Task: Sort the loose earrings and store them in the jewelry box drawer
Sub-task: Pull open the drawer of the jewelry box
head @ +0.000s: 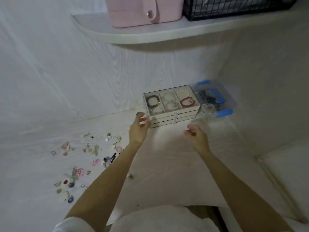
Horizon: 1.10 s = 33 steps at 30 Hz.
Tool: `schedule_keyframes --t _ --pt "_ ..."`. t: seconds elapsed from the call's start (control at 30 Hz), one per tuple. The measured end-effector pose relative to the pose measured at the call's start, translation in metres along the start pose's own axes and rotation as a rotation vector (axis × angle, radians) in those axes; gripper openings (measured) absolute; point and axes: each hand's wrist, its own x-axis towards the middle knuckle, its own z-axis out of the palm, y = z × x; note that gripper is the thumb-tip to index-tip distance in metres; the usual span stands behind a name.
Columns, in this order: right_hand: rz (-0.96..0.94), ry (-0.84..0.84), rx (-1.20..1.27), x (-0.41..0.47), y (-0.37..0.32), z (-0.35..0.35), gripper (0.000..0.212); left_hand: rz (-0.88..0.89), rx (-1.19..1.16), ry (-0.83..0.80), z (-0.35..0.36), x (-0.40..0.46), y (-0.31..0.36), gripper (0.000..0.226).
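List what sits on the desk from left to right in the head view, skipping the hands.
Loose earrings → jewelry box → clear plastic container with blue latches.

Single head-worn wide-angle view; forward and down over a white desk [167,164]; close range

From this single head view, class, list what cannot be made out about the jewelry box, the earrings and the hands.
- Jewelry box: drawers closed, contents hidden behind their fronts.
- Loose earrings: too small and blurred to pair; some hidden behind the left forearm.
- Left hand: contact with the box unclear.
- Right hand: motion-blurred; anything pinched cannot be told.
- Pink case: cut off by the top edge.
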Motion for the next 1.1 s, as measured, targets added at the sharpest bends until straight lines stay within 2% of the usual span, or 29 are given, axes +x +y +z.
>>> schedule_keyframes --t 0.07,0.27,0.4,0.47,0.7,0.83,0.9,1.0,1.1 --pt "0.009 0.044 -0.022 0.012 0.0 0.009 0.028 -0.021 0.021 -0.013 0.007 0.012 -0.001 0.04" --pt "0.101 0.092 -0.185 0.048 0.002 0.043 0.03 0.107 0.198 0.029 0.016 0.033 -0.017 0.029" --pt "0.078 0.222 -0.137 0.059 0.004 0.066 0.022 0.196 0.27 0.088 0.012 0.042 -0.025 0.011" --pt "0.082 0.261 -0.137 0.064 0.003 0.074 0.02 0.232 0.31 0.088 0.01 0.045 -0.028 0.011" --pt "0.208 0.189 -0.146 0.073 0.01 0.078 0.015 0.284 0.4 0.107 0.009 0.046 -0.029 0.016" --pt "0.238 0.22 -0.139 0.037 0.029 0.07 0.01 0.265 0.382 0.081 0.01 0.042 -0.027 0.019" --pt "0.215 0.24 -0.151 0.016 0.035 0.064 0.009 0.225 0.362 0.04 0.012 0.034 -0.029 0.029" --pt "0.196 0.27 -0.237 -0.004 0.04 0.055 0.013 -0.016 0.236 -0.026 0.019 0.016 -0.039 0.042" --pt "0.207 0.277 -0.333 -0.015 0.045 0.051 0.023 -0.206 0.162 -0.162 0.029 -0.007 -0.051 0.047"
